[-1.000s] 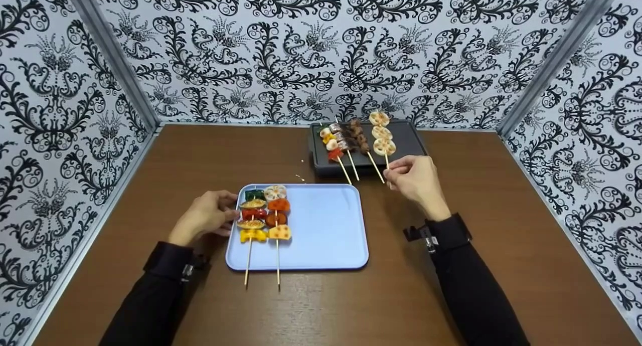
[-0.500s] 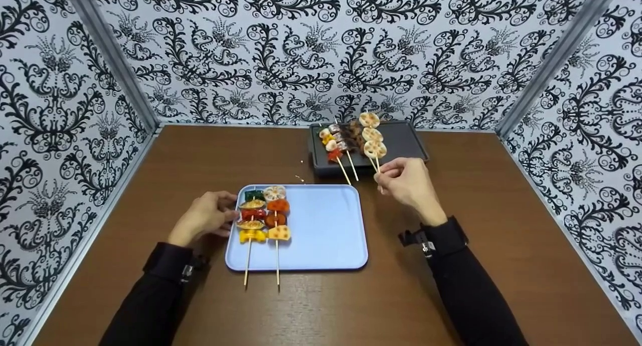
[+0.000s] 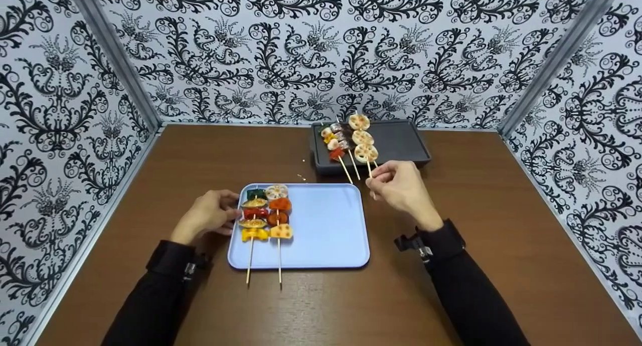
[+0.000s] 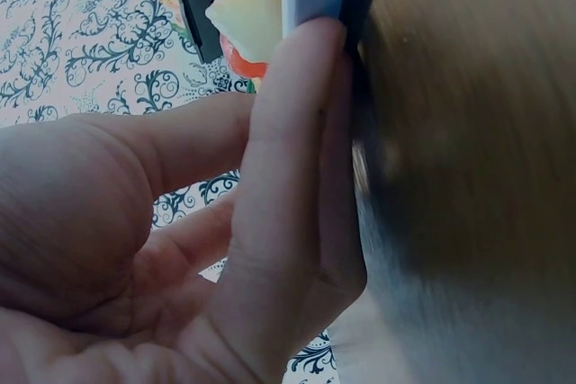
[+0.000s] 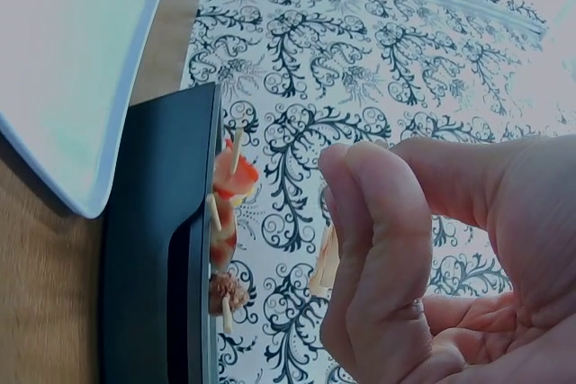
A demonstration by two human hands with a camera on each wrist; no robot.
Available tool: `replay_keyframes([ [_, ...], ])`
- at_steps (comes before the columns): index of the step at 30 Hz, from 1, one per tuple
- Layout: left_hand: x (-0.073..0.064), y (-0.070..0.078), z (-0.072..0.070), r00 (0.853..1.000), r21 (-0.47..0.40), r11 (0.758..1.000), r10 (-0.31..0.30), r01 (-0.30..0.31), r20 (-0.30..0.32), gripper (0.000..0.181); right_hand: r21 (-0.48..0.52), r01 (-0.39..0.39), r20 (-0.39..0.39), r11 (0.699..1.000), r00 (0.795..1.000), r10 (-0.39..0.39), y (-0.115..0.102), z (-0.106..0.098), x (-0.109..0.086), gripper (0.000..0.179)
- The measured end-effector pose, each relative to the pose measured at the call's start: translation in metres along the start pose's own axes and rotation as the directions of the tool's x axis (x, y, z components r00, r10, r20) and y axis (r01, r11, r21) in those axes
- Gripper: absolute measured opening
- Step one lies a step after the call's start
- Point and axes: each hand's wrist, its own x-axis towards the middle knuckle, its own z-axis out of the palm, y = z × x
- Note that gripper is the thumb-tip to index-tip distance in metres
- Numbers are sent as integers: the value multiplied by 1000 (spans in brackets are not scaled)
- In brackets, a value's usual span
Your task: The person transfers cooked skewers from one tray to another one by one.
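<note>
My right hand [image 3: 401,188] pinches the wooden stick of a lotus root skewer [image 3: 362,137] over the dark grey grill plate [image 3: 396,140]. Its pale slices overlap a brown meat skewer [image 5: 228,294], most of which they hide in the head view. In the right wrist view, thumb and fingertips meet, hiding the stick's end. At the left rim of a light blue tray [image 3: 326,225], my left hand [image 3: 205,216] holds the edge. The left wrist view has its fingers [image 4: 301,114] right at the rim. On the tray's left side lie two mixed vegetable skewers, one with yellow pepper [image 3: 255,234], the other with carrot [image 3: 280,204].
Also on the grill are a red, yellow and white skewer [image 3: 335,154] and a silvery dark skewer [image 3: 340,135]; their sticks overhang its front edge toward the tray. Small crumbs [image 3: 302,177] dot the brown table [image 3: 241,155]. Patterned walls [image 3: 281,55] enclose the back and sides.
The right hand has moved left and slightly nearer with the lotus root skewer, which now lies across the meat skewer in the head view. The left hand and the tray have stayed put.
</note>
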Motion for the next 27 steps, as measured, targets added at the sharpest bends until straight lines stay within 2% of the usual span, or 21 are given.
replay_keyframes([
  [9, 3, 1, 1, 1000, 7, 1000, -4, 4, 11, 52, 32, -36, 32, 999, 999, 35, -9, 2, -8, 18],
  [21, 2, -1, 0, 1000, 8, 1000, -17, 17, 5, 52, 47, -8, 78, 999, 997, 5, -14, 17, -15, 16],
  [27, 1, 1, 1, 1000, 5, 1000, -13, 13, 3, 51, 67, -18, 99, 998, 995, 12, -15, 25, -20, 14],
])
